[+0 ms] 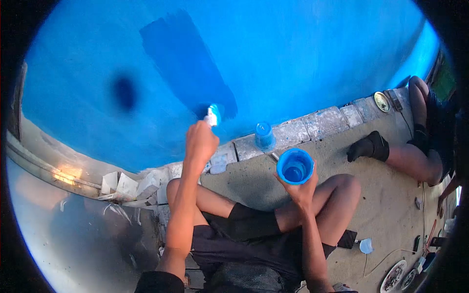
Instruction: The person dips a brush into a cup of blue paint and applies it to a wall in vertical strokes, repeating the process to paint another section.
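While you sit cross-legged on the paving, your left hand (200, 141) is closed round a paintbrush (213, 115), its tip against the blue wall (303, 49) below a darker stroke (188, 63); your right hand (300, 188) cups a blue paint cup (295, 166) from beneath; another person's leg (405, 156) lies nearby.

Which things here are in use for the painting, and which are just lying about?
In use:
- left hand, grip on the paintbrush
- right hand, holding the blue paint cup
- blue wall with a darker fresh stroke

Lying about:
- second blue cup on the stone edging
- round tin lid
- broken white blocks
- plates and cables
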Motion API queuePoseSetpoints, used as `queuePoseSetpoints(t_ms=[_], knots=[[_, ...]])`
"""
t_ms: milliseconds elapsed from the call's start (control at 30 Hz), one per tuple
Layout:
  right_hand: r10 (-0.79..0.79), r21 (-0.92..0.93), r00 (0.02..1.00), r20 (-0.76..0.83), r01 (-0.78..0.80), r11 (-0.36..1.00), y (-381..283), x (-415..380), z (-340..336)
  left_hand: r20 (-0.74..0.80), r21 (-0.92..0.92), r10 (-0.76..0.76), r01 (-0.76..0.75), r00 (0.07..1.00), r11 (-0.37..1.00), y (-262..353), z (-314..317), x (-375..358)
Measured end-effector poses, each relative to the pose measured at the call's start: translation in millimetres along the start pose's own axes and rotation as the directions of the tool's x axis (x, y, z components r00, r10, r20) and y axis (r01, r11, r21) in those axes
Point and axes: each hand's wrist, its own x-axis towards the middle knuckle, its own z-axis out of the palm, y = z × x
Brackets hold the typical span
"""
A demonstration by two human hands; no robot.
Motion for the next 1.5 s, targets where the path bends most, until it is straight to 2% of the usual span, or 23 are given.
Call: queuePoseSetpoints(t_ms=[100,200,367,567,667,767,800,833,867,933,967,1067,1100,1167,1300,1433,1500], knots=[[-0.085,-0.054,0.994,-0.063,0.081,0.995,-1.1,4.3,0.9,0.008,-0.052,-0.052,0.053,0.999,0.997,28.3,-34.7,-17.8],[-0.093,-0.007,0.995,-0.041,0.093,0.996,1.8,3.9,3.6,-0.152,-0.027,0.022,-0.027,0.988,0.999,31.5,-11.9,-40.6],[-0.079,-0.035,0.997,0.013,0.08,0.996,4.2,1.2,8.5,0.026,0.046,-0.074,0.072,0.997,0.996,1.2,97.6,-55.7],[-0.074,-0.057,0.997,-0.036,0.072,0.996,3.9,1.1,2.7,0.265,-0.01,-0.121,0.128,0.957,0.992,-17.5,121.6,-63.8],[-0.091,-0.06,0.994,-0.054,0.088,0.994,2.4,4.2,2.7,0.14,-0.043,-0.044,0.05,0.989,0.998,-24.9,95.8,-50.0],[-0.082,-0.066,0.996,-0.026,0.08,0.995,2.0,2.4,3.2,-0.001,-0.096,-0.106,0.105,0.994,0.99,-13.3,37.9,-36.6],[-0.078,-0.071,0.997,-0.014,0.077,0.995,2.2,2.5,3.4,-0.147,-0.16,-0.091,0.067,0.985,0.985,-7.9,17.8,-37.9],[-0.072,-0.06,0.997,-0.013,0.071,0.996,2.0,2.8,3.6,-0.182,-0.176,-0.105,0.072,0.978,0.982,-1.3,-3.1,-37.6],[-0.065,-0.048,0.998,-0.014,0.064,0.997,1.5,3.3,4.0,-0.314,-0.22,-0.056,-0.015,0.948,0.975,-0.6,-13.9,-40.4],[-0.075,-0.05,0.997,-0.018,0.074,0.996,1.5,3.6,4.6,-0.425,-0.227,-0.017,-0.088,0.905,0.97,3.4,-37.8,-41.7],[-0.094,-0.065,0.995,-0.021,0.092,0.994,2.3,4.5,3.7,-0.505,-0.201,0.07,-0.196,0.86,0.96,-1.8,-38.1,-39.9],[-0.111,-0.083,0.994,-0.014,0.109,0.991,2.2,3.1,6.5,-0.359,-0.243,-0.013,-0.08,0.933,0.967,-8.9,-14.3,-45.1],[-0.112,-0.086,0.994,-0.012,0.111,0.99,1.9,3.2,7.1,-0.349,-0.117,0.099,-0.149,0.932,0.982,-28.4,16.8,-44.9],[-0.1,-0.078,0.995,-0.009,0.099,0.992,2.3,1.1,8.5,-0.156,-0.059,-0.043,0.034,0.987,0.998,-21.2,52.5,-52.8],[-0.065,-0.063,0.998,-0.015,0.064,0.996,6.1,-1.7,8.3,0.048,-0.044,-0.134,0.136,0.99,0.99,-48.7,128.5,-71.4],[-0.09,-0.059,0.996,-0.016,0.089,0.994,6.0,0.0,4.2,0.283,-0.021,-0.194,0.208,0.939,0.978,-43.6,113.1,-84.8],[-0.092,-0.048,0.996,-0.022,0.091,0.995,0.4,1.0,3.0,0.21,-0.018,-0.188,0.196,0.96,0.98,-36.3,85.3,-88.8]])
